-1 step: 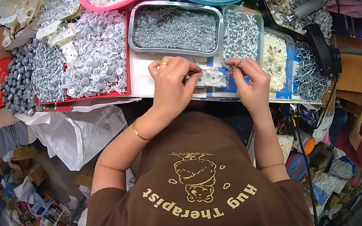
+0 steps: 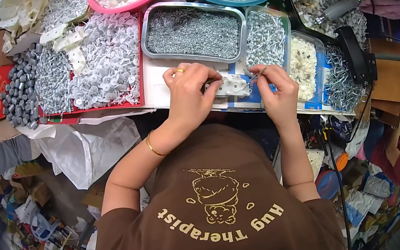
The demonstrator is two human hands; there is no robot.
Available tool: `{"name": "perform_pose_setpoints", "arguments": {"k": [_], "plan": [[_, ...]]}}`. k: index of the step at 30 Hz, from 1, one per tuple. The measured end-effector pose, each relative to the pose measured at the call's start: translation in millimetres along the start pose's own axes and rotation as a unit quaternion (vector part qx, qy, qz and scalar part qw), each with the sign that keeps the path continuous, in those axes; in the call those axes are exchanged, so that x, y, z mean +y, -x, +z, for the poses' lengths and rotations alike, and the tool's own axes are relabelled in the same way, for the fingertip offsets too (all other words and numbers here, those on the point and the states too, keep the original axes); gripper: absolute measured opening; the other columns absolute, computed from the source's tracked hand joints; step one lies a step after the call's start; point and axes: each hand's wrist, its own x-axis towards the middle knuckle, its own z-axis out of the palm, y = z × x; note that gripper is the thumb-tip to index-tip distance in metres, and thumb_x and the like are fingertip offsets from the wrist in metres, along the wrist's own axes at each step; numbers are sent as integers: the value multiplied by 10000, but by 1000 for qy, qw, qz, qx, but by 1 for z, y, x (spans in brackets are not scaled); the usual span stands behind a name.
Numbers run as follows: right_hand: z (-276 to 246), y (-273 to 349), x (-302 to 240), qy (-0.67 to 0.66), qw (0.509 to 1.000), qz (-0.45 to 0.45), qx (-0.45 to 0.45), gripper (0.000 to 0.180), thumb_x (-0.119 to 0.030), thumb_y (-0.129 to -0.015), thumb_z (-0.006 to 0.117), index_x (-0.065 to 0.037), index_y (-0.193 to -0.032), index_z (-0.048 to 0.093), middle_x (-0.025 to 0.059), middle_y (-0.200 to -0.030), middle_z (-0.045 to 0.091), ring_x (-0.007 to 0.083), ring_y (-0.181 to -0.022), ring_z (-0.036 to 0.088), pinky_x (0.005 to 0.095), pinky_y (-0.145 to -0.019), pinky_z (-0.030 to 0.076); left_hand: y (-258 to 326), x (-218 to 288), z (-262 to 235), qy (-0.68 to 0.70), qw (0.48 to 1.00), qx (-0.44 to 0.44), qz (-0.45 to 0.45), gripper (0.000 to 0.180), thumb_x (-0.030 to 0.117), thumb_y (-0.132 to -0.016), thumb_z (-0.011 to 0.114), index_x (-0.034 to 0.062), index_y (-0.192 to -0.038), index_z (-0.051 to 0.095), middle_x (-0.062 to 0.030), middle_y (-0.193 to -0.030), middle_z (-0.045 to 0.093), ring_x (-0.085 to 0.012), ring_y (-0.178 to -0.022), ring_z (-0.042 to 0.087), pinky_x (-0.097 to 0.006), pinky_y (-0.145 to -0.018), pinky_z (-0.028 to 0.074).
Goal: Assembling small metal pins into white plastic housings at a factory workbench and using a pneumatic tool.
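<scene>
A small white plastic plate with round raised spots lies at the table's front edge, between my hands. My left hand is closed, thumb and fingertips pinching its left end and covering that part. At its right end, my right hand is pinched shut on a thin grey metal piece, like a pin or small screw. Its exact kind is too small to make out. Directly beyond the plate stands a metal tray of tiny metal pins.
A red box of white plastic-headed pieces sits left, beside grey cylinders. Clear tubs of screws and cream bits stand right. Behind are pink and teal basins. A black device stands far right. A person is beyond.
</scene>
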Motion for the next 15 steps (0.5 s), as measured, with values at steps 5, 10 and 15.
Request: {"name": "perform_pose_setpoints", "arguments": {"k": [5,10,15], "plan": [[1,4,-18,29,999,-35,-9,236,98,-868,603,0,-1026,747,108,-934,704,160,-741,674,277,-666,537,-1,6,1,-24,999,22,14,98,54,-800,765,112,-841,697,8,-810,656,-191,-808,600,-385,-900,315],[6,10,-14,63,995,-82,18,282,108,-843,634,-39,-1045,763,100,-942,701,165,-744,670,278,-643,529,1,3,5,-58,996,47,47,106,40,-798,759,110,-844,693,0,-800,648,-198,-776,597,-391,-890,320],[7,7,-11,60,990,-124,44,326,124,-817,650,-58,-1061,768,93,-971,703,157,-711,657,270,-616,517,-4,10,2,-72,994,65,45,110,31,-798,758,104,-826,681,2,-772,629,-192,-762,592,-381,-869,323]]}}
